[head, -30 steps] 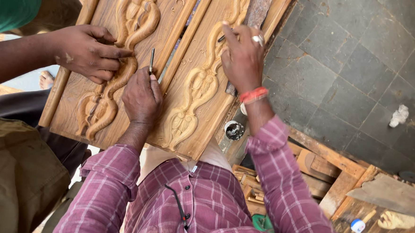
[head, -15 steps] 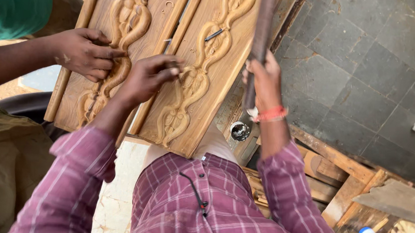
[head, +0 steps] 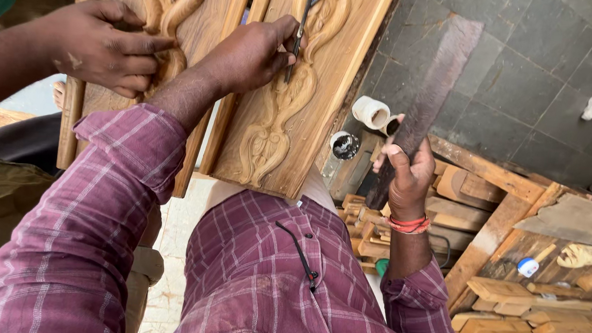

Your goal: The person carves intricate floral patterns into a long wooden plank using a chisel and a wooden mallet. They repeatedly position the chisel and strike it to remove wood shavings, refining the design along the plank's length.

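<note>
Head view: our left hand (head: 251, 53) now pinching thin chisel (head: 297, 33) against carved wooden panel (head: 281, 118); our right hand (head: 407, 176) has raised dark wooden bar (head: 426, 102), fist closed, clear of panel. Co-worker's hand (head: 103, 48) steadies neighbouring carving.

Open tiled floor (head: 537, 71) right of panel (head: 326, 100); co-worker's hand (head: 103, 45) blocking left side; wood scraps (head: 525, 307) crowding lower right.

Maroon plaid long-sleeved shirt (head: 263, 273), buttoned cuffs, red-orange wristband (head: 408, 224) on right wrist
</note>
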